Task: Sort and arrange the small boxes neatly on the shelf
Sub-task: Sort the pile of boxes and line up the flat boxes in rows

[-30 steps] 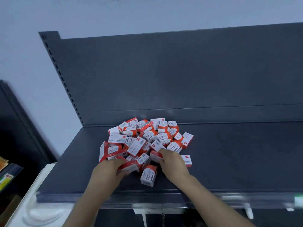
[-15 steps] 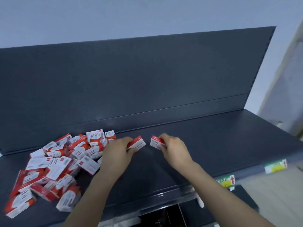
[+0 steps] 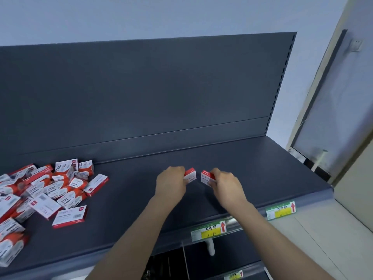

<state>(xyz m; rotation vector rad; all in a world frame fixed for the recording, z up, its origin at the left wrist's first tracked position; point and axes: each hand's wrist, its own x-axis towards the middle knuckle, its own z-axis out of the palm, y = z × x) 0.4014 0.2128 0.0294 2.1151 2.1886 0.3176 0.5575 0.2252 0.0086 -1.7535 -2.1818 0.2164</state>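
Red-and-white pile of boxes (image 3: 50, 190) runs off the left edge, print blurred. Left hand (image 3: 170, 183) pinches one box (image 3: 190, 176), right hand (image 3: 227, 184) another box (image 3: 206, 177); handwriting on price tags (image 3: 209, 230) is unreadable.

1. The left hand (image 3: 170, 183) curls over the left box (image 3: 190, 175), hiding the box's left end and its own fingertips.
2. The right hand (image 3: 227, 185) hides the right box's (image 3: 206, 177) right end.
3. Far left of the fingers, the pile of boxes (image 3: 40, 190) is cut off by the picture's edge.
4. The print on both held boxes is too small to read.
5. Below the fingers, the price label's (image 3: 209, 230) handwriting is blurred.
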